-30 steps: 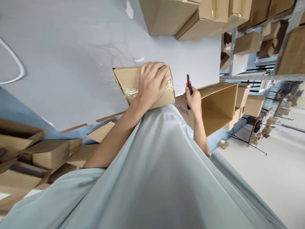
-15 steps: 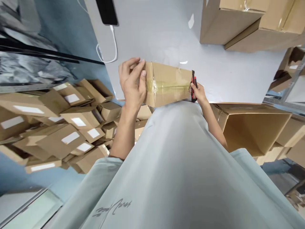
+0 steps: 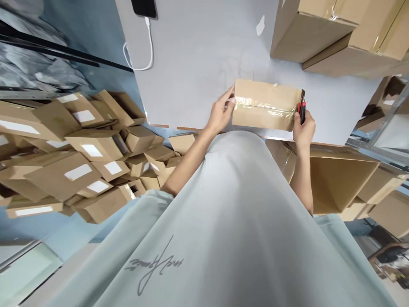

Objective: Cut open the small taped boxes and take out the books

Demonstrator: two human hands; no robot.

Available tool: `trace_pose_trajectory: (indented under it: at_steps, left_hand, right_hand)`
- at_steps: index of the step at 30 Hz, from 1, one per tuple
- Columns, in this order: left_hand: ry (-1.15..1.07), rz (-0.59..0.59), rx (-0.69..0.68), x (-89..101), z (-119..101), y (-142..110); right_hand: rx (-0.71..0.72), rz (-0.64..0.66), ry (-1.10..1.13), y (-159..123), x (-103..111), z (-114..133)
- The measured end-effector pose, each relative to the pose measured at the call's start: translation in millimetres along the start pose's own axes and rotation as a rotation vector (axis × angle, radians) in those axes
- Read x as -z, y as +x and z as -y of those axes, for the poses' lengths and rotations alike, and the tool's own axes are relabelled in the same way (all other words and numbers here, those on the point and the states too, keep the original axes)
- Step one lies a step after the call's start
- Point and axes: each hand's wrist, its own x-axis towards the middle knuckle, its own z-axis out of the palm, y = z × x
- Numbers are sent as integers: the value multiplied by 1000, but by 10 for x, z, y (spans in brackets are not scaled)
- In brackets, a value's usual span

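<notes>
A small cardboard box (image 3: 263, 111) with clear tape along its top seam is at the front edge of the white table (image 3: 191, 64). My left hand (image 3: 221, 110) grips the box's left end, with the thumb on the near side and the fingers at the end face. In my right hand (image 3: 304, 130) is a red and black utility knife (image 3: 302, 108), held upright against the box's right end. That hand also steadies this end of the box. Whether the knife's blade is out, I cannot tell.
Large taped cartons (image 3: 315, 36) stand at the table's back right. A phone (image 3: 144, 7) with a white cable (image 3: 150, 47) lies at the back left. Many small boxes (image 3: 76, 170) are heaped on the floor at left. An open carton (image 3: 345, 181) sits below the table at right.
Both hands and the box have moved to the right across the table. The box has turned so its taped top faces up more squarely. The knife has stayed in my right hand.
</notes>
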Motion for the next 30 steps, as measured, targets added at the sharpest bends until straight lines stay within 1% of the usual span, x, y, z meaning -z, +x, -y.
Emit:
trace_pose_trajectory:
  at_steps: [3,5,6,8,11,14,16,19,24,30]
  left_hand:
    - [40,84,66,7,-56,-63]
    - [89,120,67,67,-125,-93]
    - [107,133,54,100,-158,-98]
    - [123,153,18,155,-203,-91]
    - [118,195,-16,199,-205,-54]
    - [96,246,-21,211,-151,-23]
    - [68,260,-35,209,-112,-15]
    - [27,253,-67,197,-80,-17]
    - [-23,233,-67,177,-75,-15]
    - [-10,233,-44,161,-40,-3]
  right_hand:
    - [82,-43,-131,-32,131,110]
    - [159,-37,-195,-77,212,296]
    - [207,6,-209,-102,244,421]
    - [309,165,-212,-152,276,718]
    - [417,404,-248,-192,228,1193]
    - [464,529,-386,-169,119,1562]
    - [464,572,-482,-131,53,1709]
    - [470,595,-550,-75,-6,1789]
    - [535,577,-549,8,-55,1758]
    - [543,585,-534,135,-132,1740]
